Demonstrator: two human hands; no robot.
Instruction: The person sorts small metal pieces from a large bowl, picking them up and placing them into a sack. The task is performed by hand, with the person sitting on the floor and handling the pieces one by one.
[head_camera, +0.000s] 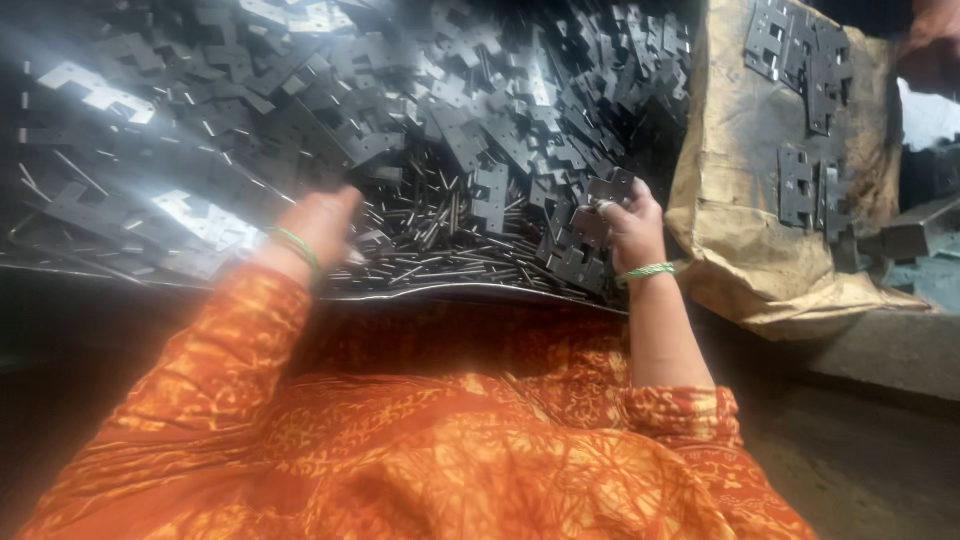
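Observation:
A big heap of dark stamped metal hinge plates (400, 110) fills the top of the view. Thin metal pins (430, 235) lie in a pile in front of it. My left hand (322, 225) hovers over the pins with fingers curled; whether it holds a pin I cannot tell. My right hand (625, 225) grips a hinge plate (608, 195) at the right edge of the pin pile. Green bangles ring both wrists.
A brown sack (740, 230) at the right carries several assembled hinge plates (800, 70). The curved metal edge of the tray (480, 293) runs just in front of my orange-clad lap. Dark floor lies at the lower right.

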